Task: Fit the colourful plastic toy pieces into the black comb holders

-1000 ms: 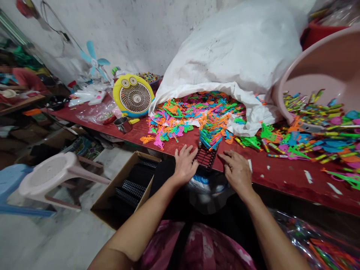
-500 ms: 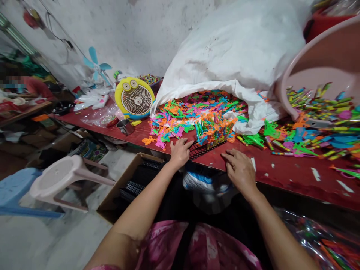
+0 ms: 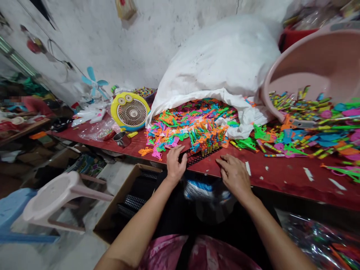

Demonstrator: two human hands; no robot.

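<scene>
At the front edge of the red table, a black plastic grid rack [image 3: 194,159] holds several upright colourful plastic sticks [image 3: 207,140] with orange, green and blue tops. My left hand [image 3: 176,165] is by the rack's left end, thumb and fingers apart; whether it touches the rack I cannot tell. To the right of the rack, my right hand [image 3: 234,173] rests on the table with its fingers spread and nothing in them. Behind the rack, loose bright plastic pieces [image 3: 168,125] spill from a large white sack [image 3: 216,56].
A pink tub [image 3: 306,71] lies tipped at the right, with colourful sticks inside. A yellow fan [image 3: 131,110] and a metal cup [image 3: 122,139] stand left. Below are a cardboard box [image 3: 109,213] of black racks and a stool [image 3: 53,191]. Another person sits far left.
The view has shifted, so the table sits lower in the picture. My left thumb has spread further from the fingers. My right hand stays beside the rack.
</scene>
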